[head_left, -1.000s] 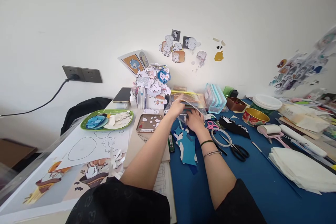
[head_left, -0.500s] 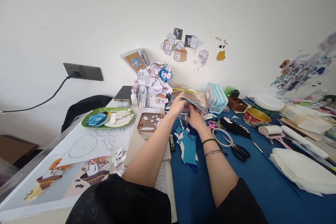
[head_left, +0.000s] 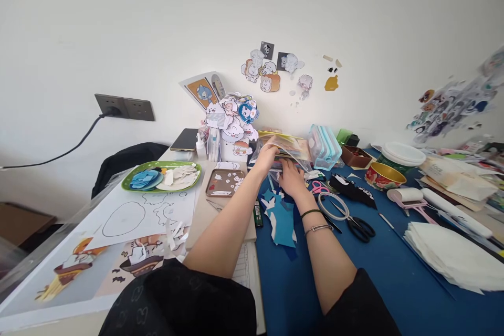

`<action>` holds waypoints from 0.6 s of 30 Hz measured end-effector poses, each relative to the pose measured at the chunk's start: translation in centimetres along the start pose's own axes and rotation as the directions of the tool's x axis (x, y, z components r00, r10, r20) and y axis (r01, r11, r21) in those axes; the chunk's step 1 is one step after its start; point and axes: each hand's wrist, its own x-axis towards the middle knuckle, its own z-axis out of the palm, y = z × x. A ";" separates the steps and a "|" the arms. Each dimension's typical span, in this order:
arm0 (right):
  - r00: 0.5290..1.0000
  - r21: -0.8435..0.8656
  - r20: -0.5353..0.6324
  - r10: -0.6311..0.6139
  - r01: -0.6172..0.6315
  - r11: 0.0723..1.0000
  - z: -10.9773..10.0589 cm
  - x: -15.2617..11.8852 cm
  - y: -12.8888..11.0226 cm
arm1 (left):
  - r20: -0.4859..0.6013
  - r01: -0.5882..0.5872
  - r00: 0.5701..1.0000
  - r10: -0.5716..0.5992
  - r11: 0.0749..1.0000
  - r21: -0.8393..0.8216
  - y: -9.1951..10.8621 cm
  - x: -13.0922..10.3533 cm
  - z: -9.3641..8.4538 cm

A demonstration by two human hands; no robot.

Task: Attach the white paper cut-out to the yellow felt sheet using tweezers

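Observation:
My left hand (head_left: 268, 157) is closed on the upper flap of a clear plastic bag (head_left: 289, 143) that holds sheets of several colours, close to the wall. Just to its right, my right hand (head_left: 291, 178) reaches into or against the bag's front edge, with fingers partly hidden by the plastic; whether it grips a sheet cannot be made out. Blue and white paper scraps (head_left: 282, 220) lie on the blue mat below my hands. Pink scissors (head_left: 318, 187) are beside my right hand, and a white tape ring (head_left: 334, 206) overlaps black scissors (head_left: 360, 229).
At the left, a green tray (head_left: 128, 181) holds blue and white cutouts. A brown tray (head_left: 214, 189) sits on a beige board. A teal box (head_left: 325, 147), a gold bowl (head_left: 386, 176), a pink roller (head_left: 407, 200) and white sheets (head_left: 452, 257) stand or lie rightward.
My right hand has shifted slightly left, its fingers spreading more over the bag's front edge. My left hand stays in nearly the same place on the bag.

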 end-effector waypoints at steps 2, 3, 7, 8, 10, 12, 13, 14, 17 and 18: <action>1.000 -0.014 0.018 0.008 -0.007 1.000 0.1 0.2 0.1 | 0.014 -0.008 1.000 0.009 1.000 -0.015 0.2 -0.1 0.1; 0.999 -0.021 0.030 0.012 -0.011 1.000 0.2 0.2 0.1 | 0.018 -0.011 1.000 0.011 1.000 -0.019 0.2 -0.2 0.2; 0.997 -0.040 0.068 0.023 -0.020 0.999 0.4 0.4 0.2 | 0.011 -0.007 1.000 0.007 1.000 -0.025 0.4 -0.2 0.3; 0.997 -0.041 0.072 0.022 -0.019 0.999 0.4 0.4 0.2 | 0.009 -0.005 1.000 0.005 1.000 -0.024 0.4 -0.2 0.3; 0.997 -0.039 0.075 0.017 -0.014 0.999 0.4 0.4 0.2 | 0.007 0.000 1.000 0.000 1.000 -0.023 0.5 -0.2 0.3; 0.998 -0.038 0.067 0.012 -0.010 0.999 0.4 0.3 0.2 | 0.008 0.006 1.000 -0.006 1.000 -0.020 0.5 -0.3 0.3; 0.998 -0.039 0.060 0.013 -0.011 0.999 0.4 0.3 0.2 | 0.007 0.009 1.000 -0.008 1.000 -0.019 0.6 -0.3 0.3; 0.999 -0.039 0.052 0.016 -0.014 0.999 0.4 0.3 0.2 | 0.005 0.012 1.000 -0.012 1.000 -0.016 0.6 -0.4 0.3; 0.999 -0.034 0.041 0.021 -0.020 0.999 0.4 0.2 0.1 | -0.006 0.024 1.000 -0.024 1.000 -0.006 0.5 -0.4 0.2; 0.999 -0.030 0.041 0.019 -0.018 0.999 0.4 0.2 0.1 | -0.012 0.028 1.000 -0.028 1.000 -0.002 0.4 -0.4 0.2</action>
